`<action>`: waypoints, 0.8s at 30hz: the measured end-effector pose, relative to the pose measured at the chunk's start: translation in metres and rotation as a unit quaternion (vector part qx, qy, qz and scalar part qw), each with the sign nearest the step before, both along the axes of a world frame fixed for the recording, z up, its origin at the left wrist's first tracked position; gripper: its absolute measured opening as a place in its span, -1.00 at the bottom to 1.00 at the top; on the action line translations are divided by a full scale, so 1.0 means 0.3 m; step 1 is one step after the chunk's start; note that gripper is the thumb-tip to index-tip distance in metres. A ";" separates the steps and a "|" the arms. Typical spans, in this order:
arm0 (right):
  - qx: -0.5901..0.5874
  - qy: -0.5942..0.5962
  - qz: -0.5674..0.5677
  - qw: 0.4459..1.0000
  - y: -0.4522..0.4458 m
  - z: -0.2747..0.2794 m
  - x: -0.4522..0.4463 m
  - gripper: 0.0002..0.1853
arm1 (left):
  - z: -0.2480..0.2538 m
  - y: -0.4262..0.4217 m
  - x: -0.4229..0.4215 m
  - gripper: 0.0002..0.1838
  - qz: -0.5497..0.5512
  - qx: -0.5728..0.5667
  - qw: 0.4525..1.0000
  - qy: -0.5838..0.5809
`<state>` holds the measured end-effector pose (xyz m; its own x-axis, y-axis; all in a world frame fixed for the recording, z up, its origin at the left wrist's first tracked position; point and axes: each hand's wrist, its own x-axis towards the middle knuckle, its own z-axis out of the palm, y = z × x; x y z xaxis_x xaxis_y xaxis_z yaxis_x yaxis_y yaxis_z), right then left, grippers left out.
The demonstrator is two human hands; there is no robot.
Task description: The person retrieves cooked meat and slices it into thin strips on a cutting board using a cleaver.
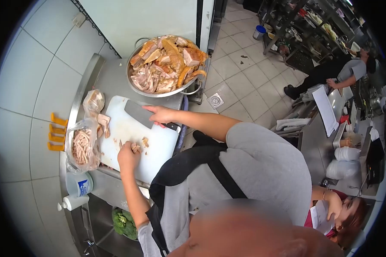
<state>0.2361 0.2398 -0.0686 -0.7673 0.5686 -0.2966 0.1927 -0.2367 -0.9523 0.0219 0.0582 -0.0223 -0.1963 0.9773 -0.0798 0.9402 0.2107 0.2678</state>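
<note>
A white cutting board (116,109) lies on the metal counter. My right hand (161,115) grips a cleaver (138,114) near its black handle, the index finger stretched along the wide blade, which lies low over the board. At the board's near-left part, my left hand (128,158) has its fingers closed around small pieces of cooked meat (135,147). A few meat scraps (145,141) are scattered beside it. By the board's left edge sits a larger meat chunk (103,121), next to an open plastic bag of meat strips (85,147).
A large steel bowl (132,84) heaped with meat chunks stands beyond the board. A plastic jug (78,184), a white bottle (75,202) and a sink (103,220) with broccoli (124,222) are nearby. Two other people (347,75) are at the right.
</note>
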 end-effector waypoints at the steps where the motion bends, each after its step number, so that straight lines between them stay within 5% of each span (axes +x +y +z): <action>1: -0.001 -0.002 0.005 1.000 0.003 -0.006 0.002 -0.13 | -0.002 -0.001 -0.009 -0.77 0.005 -0.001 1.000 -0.002; 5: -0.031 -0.008 -0.003 1.000 0.010 -0.066 0.009 -0.18 | -0.008 -0.029 -0.078 -0.68 0.066 0.023 0.987 -0.144; 12: -0.026 -0.037 -0.011 0.999 -0.010 0.048 -0.001 -0.16 | 0.227 -0.064 -0.290 -0.74 0.101 0.109 0.981 -0.126; 17: -0.035 -0.020 0.011 0.999 0.001 0.039 -0.003 -0.16 | 0.393 0.027 -0.514 -0.71 0.189 0.203 0.961 -0.006; 19: -0.038 -0.027 0.009 0.999 -0.009 0.055 -0.001 -0.16 | 0.344 0.064 -0.617 -0.66 0.110 0.275 0.934 0.198; 20: -0.035 -0.032 0.006 0.999 -0.007 0.066 -0.002 -0.17 | 0.315 0.076 -0.637 -0.66 0.108 0.276 0.934 0.199; 22: -0.035 -0.026 0.004 0.999 -0.007 0.073 0.001 -0.17 | 0.253 0.098 -0.663 -0.63 0.094 0.074 0.969 0.215; 24: -0.037 -0.021 0.004 0.999 -0.003 0.067 -0.005 -0.17 | 0.199 0.114 -0.733 -0.66 0.065 0.065 0.974 0.206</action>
<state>0.2345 0.2389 -0.0486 -0.7576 0.5381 -0.3693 0.2334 -0.3049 -0.9233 -0.1978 0.0924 0.0373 -0.3087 0.9385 0.1547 0.9408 0.3252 -0.0951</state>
